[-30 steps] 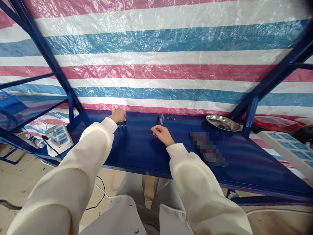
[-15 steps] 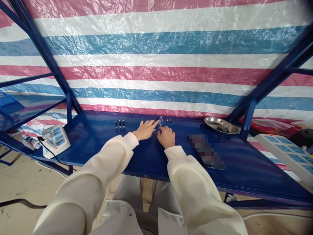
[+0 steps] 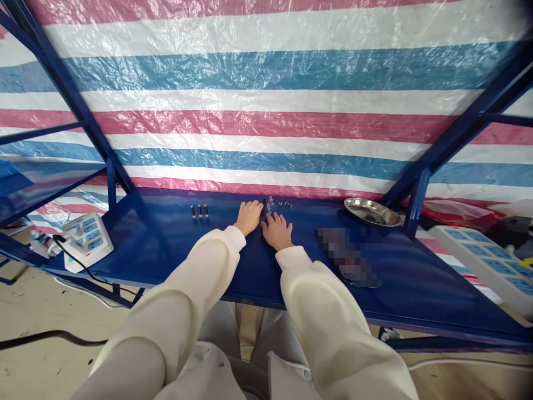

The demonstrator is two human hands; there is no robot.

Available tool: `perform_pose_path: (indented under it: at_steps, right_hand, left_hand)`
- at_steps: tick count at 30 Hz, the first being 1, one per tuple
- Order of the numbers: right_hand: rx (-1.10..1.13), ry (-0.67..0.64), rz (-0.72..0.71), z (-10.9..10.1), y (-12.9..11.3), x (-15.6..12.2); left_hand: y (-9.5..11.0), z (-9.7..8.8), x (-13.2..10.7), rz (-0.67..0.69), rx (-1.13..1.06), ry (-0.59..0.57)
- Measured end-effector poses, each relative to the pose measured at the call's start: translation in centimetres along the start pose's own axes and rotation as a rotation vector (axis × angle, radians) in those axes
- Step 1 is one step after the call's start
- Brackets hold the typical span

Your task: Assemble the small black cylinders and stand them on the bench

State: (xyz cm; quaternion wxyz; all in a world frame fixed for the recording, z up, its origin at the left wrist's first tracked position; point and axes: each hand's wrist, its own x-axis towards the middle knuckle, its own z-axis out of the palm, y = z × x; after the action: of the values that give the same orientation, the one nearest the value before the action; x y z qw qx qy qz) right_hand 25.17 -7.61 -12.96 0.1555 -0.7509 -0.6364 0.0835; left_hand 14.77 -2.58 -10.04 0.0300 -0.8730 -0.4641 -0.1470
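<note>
Both my hands lie side by side on the blue metal shelf, near its back edge. My left hand is stretched forward, fingers flat, its fingertips next to a small dark and clear group of vials. My right hand rests flat just in front of those vials with fingers spread, holding nothing. Three small dark vials stand in a row to the left of my left hand. A few tiny dark parts lie to the right of the clear vials.
A round steel dish sits at the back right beside a blue upright post. A blurred flat object lies right of my right arm. White power strips sit at the left end and far right. Striped tarpaulin closes the back.
My left hand left the three dark vials and swung right to the clear vials. My right hand slid forward to lie beside it, fingers spread.
</note>
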Motion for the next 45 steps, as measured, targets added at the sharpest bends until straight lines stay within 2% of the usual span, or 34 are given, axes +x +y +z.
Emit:
perform_pose_path:
  at_steps: [5,9,13,16,20,24,28,31,37,45]
  right_hand:
    - [0.011,0.019,-0.007,0.4,0.1,0.7]
    - [0.016,0.029,-0.02,0.7,0.2,1.0]
    - [0.008,0.047,-0.025,0.9,0.1,1.4]
    - [0.012,0.049,-0.028,1.0,0.1,1.7]
    - [0.035,0.062,-0.027,1.0,0.1,1.7]
    - [0.088,0.181,-0.098,0.7,0.0,1.3]
    - [0.351,0.41,-0.328,0.1,-0.2,1.1]
    - [0.655,0.509,-0.406,-0.1,-0.4,0.9]
    - [1.072,0.387,-0.336,0.1,-0.8,0.8]
    - [1.191,0.363,-0.29,-0.3,-0.9,0.8]
  left_hand:
    - [-0.6,-0.4,-0.2,-0.03,-0.052,0.022]
    - [-0.9,-1.8,-1.4,-0.08,-0.115,0.114]
    - [-1.2,-2.7,-3.6,-0.181,-0.314,0.233]
    - [-1.7,-2.2,-5.0,-0.275,-0.574,0.326]
    - [-2.4,-0.8,-5.4,-0.409,-0.914,0.417]
    - [-3.0,-0.1,-5.1,-0.49,-1.1,0.457]
    - [-3.1,0.3,-5.0,-0.503,-1.248,0.46]
    - [-2.9,0.2,-5.1,-0.498,-1.324,0.456]
    - [-2.7,-0.5,-5.2,-0.53,-1.343,0.428]
    - [-2.6,-0.6,-5.2,-0.542,-1.351,0.446]
